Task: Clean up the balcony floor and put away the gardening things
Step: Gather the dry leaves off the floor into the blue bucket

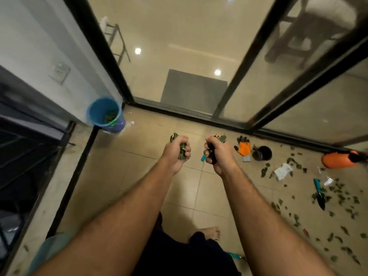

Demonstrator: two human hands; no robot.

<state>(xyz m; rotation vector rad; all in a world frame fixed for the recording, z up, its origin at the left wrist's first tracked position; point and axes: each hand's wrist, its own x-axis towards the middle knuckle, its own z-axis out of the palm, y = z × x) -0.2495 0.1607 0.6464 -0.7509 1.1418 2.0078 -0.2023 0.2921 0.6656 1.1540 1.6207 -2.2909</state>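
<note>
My left hand [175, 151] grips a bunch of green leaves [182, 150], held out above the tiled floor. My right hand [218, 154] grips another bunch of leaves [221, 138] level with it. A blue bucket [93, 114] with some leaves inside stands in the far left corner, well ahead and left of both hands. Many loose leaves [338, 198] lie scattered on the floor at the right.
On the floor at the right lie an orange glove [244, 148], a black pot [262, 153] on its side, an orange sprayer [338, 159], a teal-handled trowel [319, 194] and white packets [282, 171]. Glass sliding doors [199, 114] stand ahead. A dark railing runs along the left. My bare foot [212, 233] is below.
</note>
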